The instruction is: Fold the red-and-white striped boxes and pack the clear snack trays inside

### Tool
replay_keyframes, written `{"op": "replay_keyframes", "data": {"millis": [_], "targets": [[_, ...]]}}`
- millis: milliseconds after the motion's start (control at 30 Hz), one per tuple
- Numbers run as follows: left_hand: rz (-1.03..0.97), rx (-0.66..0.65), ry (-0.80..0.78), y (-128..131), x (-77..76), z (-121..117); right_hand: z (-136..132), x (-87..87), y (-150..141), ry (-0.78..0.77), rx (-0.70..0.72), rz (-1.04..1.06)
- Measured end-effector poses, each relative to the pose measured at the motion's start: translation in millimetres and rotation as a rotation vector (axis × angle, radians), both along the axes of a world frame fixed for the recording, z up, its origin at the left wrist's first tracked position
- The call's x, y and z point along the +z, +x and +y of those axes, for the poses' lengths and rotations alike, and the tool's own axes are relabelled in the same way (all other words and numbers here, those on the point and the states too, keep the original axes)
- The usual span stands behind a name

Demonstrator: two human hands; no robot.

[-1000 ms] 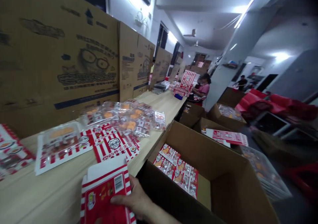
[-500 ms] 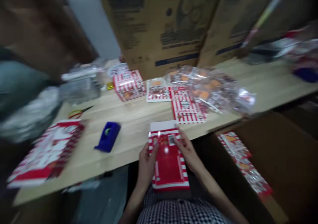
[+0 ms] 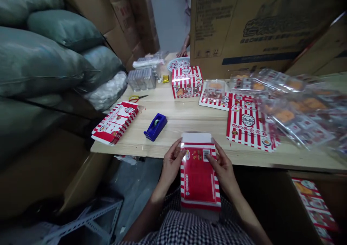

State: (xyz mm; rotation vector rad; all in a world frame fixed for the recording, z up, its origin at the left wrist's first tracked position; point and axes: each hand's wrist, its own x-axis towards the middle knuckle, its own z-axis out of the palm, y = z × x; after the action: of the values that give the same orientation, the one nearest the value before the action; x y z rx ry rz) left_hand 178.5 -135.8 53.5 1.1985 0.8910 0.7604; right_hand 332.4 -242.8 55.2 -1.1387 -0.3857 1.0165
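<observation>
A red and white striped carton [image 3: 201,180] is held upright in front of my body, its white top flap standing up. My left hand [image 3: 172,161] grips its left edge, thumb on the front face. On the opposite edge my right hand [image 3: 222,165] holds it the same way, thumb beside the barcode. Just beyond, on the table [image 3: 173,116], are a blue tape dispenser [image 3: 155,127] and a stack of flat printed cartons [image 3: 115,123] to the left. More flat cartons [image 3: 245,125] lie to the right, partly under clear plastic packs of toy food [image 3: 295,111].
An assembled striped box [image 3: 187,82] stands towards the back, near scissors [image 3: 138,98] and clear plastic cases [image 3: 141,79]. Another person's hand [image 3: 183,52] rests by a bowl [image 3: 173,63]. Large cardboard sheets [image 3: 211,31] wall the back. At lower right, an open carton holds packed boxes [image 3: 313,205]. Full sacks [image 3: 40,56] pile up at left.
My view has swung left and down from the long room to the table before me. My left hand, barely visible earlier, now grips the carton alongside my right hand.
</observation>
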Motion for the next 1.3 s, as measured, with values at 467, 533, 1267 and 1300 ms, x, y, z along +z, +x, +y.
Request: {"op": "replay_keyframes", "data": {"millis": [467,533,1267,1300], "targets": [[0.047,-0.196,0.056,11.1,-6.8,28.3,17.6,-8.0,41.0,-0.072,0.005,-0.418],[0.021,-0.186,0.069,17.6,1.1,42.6,29.4,-2.8,45.9,-0.045,0.011,-0.419],[0.048,-0.18,0.023,11.2,-19.7,67.7,55.8,-35.5,49.6,-0.142,0.054,-0.108],[0.045,-0.17,0.021,14.1,-23.3,70.2,61.3,-39.9,52.8,-0.146,0.054,-0.1]]}}
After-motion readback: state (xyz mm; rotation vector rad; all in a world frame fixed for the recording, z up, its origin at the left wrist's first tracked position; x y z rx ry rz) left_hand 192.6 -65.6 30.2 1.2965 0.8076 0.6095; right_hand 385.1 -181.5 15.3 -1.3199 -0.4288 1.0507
